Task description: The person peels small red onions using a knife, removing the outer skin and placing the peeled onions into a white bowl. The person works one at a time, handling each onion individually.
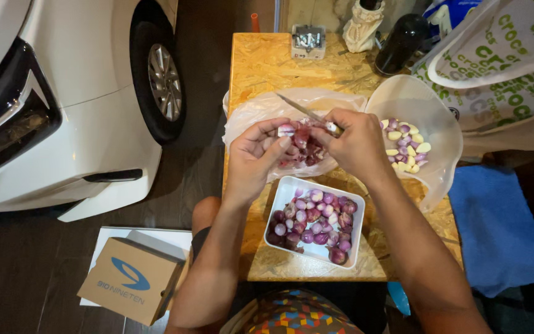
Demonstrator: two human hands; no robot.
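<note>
My left hand (pixel 251 158) pinches a small purple shallot (pixel 287 130) over a thin plastic bag (pixel 261 108) holding reddish skins (pixel 304 151). My right hand (pixel 356 145) grips a small knife (pixel 301 109), its blade pointing up and left, close to the shallot. Just below both hands, a white rectangular tray (pixel 313 221) holds several unpeeled purple shallots. To the right, a clear plastic bowl (pixel 437 124) contains several peeled shallots and garlic cloves (pixel 406 145).
Everything rests on a narrow chipboard table (pixel 267 62). At its far end sit a small white box (pixel 308 41), a folded umbrella (pixel 364 28) and a black flask (pixel 401 43). A printed tote bag (pixel 508 68) lies right, a white car (pixel 69 105) left, a cardboard box (pixel 131 281) on the floor.
</note>
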